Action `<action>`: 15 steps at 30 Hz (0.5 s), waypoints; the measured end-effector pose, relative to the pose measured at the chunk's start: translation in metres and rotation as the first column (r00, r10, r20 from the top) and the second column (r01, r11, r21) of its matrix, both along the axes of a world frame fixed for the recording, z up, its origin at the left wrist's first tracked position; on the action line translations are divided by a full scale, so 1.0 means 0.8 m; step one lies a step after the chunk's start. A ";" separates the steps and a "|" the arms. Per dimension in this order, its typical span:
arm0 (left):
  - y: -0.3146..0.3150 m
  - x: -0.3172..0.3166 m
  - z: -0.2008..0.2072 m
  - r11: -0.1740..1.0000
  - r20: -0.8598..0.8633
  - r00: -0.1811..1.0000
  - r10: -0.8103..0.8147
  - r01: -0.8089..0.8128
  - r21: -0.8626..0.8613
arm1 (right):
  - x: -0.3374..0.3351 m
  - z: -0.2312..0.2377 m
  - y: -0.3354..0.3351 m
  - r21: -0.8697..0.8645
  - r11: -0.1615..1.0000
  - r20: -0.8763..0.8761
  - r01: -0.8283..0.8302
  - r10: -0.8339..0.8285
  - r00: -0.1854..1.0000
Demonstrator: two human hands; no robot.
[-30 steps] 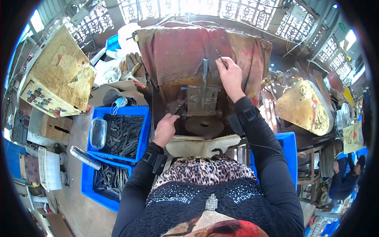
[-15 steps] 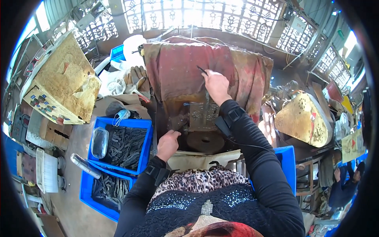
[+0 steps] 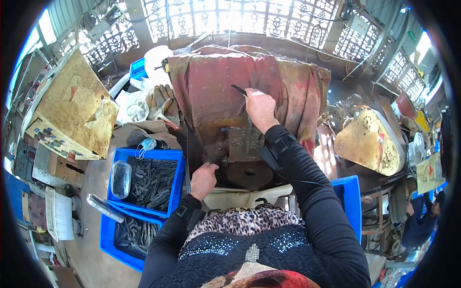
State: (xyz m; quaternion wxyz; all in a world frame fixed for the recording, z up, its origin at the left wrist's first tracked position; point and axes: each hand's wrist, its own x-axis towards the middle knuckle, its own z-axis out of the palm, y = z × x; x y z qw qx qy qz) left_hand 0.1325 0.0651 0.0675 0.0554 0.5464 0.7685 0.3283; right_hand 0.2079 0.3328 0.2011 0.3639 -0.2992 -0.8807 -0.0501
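Observation:
In my right hand (image 3: 260, 109), raised over the red cloth (image 3: 216, 81), is a small dark flat strip (image 3: 238, 90), its free end pointing up and to the left. My left hand (image 3: 203, 180) hangs lower, left of a round brown disc (image 3: 249, 174) with a hole at its centre. Its fingers are curled together, and I cannot make out what they hold, if anything. Behind the disc stands a dirty metal block (image 3: 242, 144), part of the machine under the cloth. Similar dark strips (image 3: 151, 180) fill a blue bin (image 3: 176, 185) beside my left arm.
A second blue bin (image 3: 106, 235) of strips stands nearer, with a silver flask (image 3: 104, 208) across its corner. A clear container (image 3: 121, 178) rests on the first bin. Another blue bin (image 3: 356, 206) is at my right. A worn control box (image 3: 72, 101) rises at left; a person (image 3: 422, 218) is far right.
My right hand has shifted slightly left and down, and the strip in it now shows more of its length. My left hand has moved little, remaining beside the disc.

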 end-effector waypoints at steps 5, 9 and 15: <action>-0.001 0.000 0.004 1.000 0.000 1.000 0.013 -0.013 -0.014 | 0.001 0.001 -0.001 -0.031 0.999 0.065 0.028 -0.026 0.998; 0.001 0.000 0.000 1.000 -0.024 1.000 0.018 -0.019 -0.014 | 0.006 0.001 0.001 -0.036 0.999 0.103 0.036 -0.032 0.994; -0.002 -0.002 -0.004 1.000 -0.062 0.998 0.005 -0.007 -0.026 | 0.004 -0.002 0.001 -0.035 0.999 0.115 0.039 -0.035 0.993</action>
